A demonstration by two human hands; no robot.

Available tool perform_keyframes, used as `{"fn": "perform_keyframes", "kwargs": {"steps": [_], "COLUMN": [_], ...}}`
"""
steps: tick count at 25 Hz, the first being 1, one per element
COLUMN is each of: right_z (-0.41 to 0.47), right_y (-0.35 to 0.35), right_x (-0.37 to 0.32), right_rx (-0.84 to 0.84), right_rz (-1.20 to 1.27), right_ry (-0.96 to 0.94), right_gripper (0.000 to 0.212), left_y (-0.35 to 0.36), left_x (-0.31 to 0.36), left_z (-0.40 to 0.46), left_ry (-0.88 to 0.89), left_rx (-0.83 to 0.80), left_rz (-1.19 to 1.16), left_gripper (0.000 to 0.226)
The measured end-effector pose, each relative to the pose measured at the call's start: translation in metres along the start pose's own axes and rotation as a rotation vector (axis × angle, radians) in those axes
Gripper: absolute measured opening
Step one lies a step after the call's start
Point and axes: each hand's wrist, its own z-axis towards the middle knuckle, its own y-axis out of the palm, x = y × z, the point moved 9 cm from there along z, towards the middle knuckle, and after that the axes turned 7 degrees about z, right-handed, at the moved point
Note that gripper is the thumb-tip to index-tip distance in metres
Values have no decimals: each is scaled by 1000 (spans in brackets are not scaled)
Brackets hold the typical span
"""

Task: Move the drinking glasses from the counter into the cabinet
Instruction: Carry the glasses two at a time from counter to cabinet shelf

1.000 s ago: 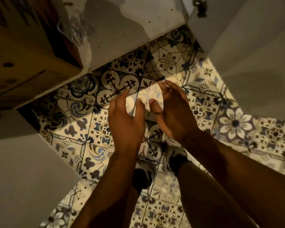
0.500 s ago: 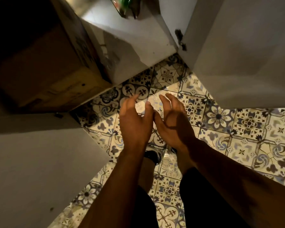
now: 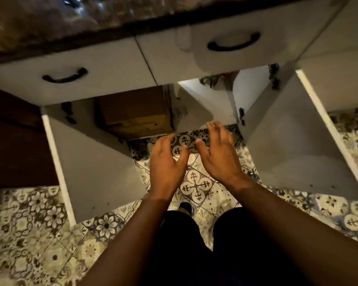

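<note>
My left hand [image 3: 166, 166] and my right hand [image 3: 219, 155] hover side by side over the patterned floor, fingers apart, holding nothing. They are just in front of the open lower cabinet [image 3: 196, 104], whose two white doors [image 3: 91, 162] [image 3: 293, 141] swing out to either side. A faint clear drinking glass [image 3: 180, 114] seems to stand on the cabinet floor beside a cardboard box [image 3: 134, 118]; blur makes this uncertain. The dark counter [image 3: 70, 21] runs across the top, with blurred glints on it.
Two white drawers with dark handles [image 3: 64, 76] [image 3: 234, 43] sit under the counter edge. Something green and red [image 3: 213, 79] lies at the cabinet's back. My legs and a shoe [image 3: 185, 207] stand on the tiled floor [image 3: 29, 234] between the open doors.
The view has pulled back and up from the cabinet interior, so the drawers and counter now show. Both hands have drawn back from the cabinet and spread slightly apart, still holding nothing.
</note>
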Motion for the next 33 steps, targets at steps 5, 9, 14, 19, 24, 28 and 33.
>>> {"fn": "perform_keyframes", "kwargs": {"steps": [5, 9, 14, 19, 24, 28, 33], "right_z": [4, 14, 40, 78, 133, 176, 210], "right_y": [-45, -74, -93, -94, -77, -46, -20], "right_x": [-49, -89, -153, -222, -275, -299, -306], "right_rx": [-40, -30, -23, 20, 84, 73, 81], "right_rz": [5, 25, 57, 167, 283, 299, 284], "right_ry": [-174, -267, -351, -430, -403, -307, -184], "right_gripper": [65, 64, 65, 63, 63, 67, 74], "left_y": [-57, -105, -162, -208, -248, -259, -256], "left_x": [37, 47, 46, 34, 20, 9, -3], "left_z": [-13, -3, 28, 82, 160, 222, 281], "left_ry": [-46, -126, -159, -152, -92, -33, -9], "left_rx": [195, 317, 434, 501, 514, 476, 395], "left_rz": [-57, -116, -172, -254, -312, -368, -430], "left_gripper": [48, 52, 52, 51, 60, 66, 79]}}
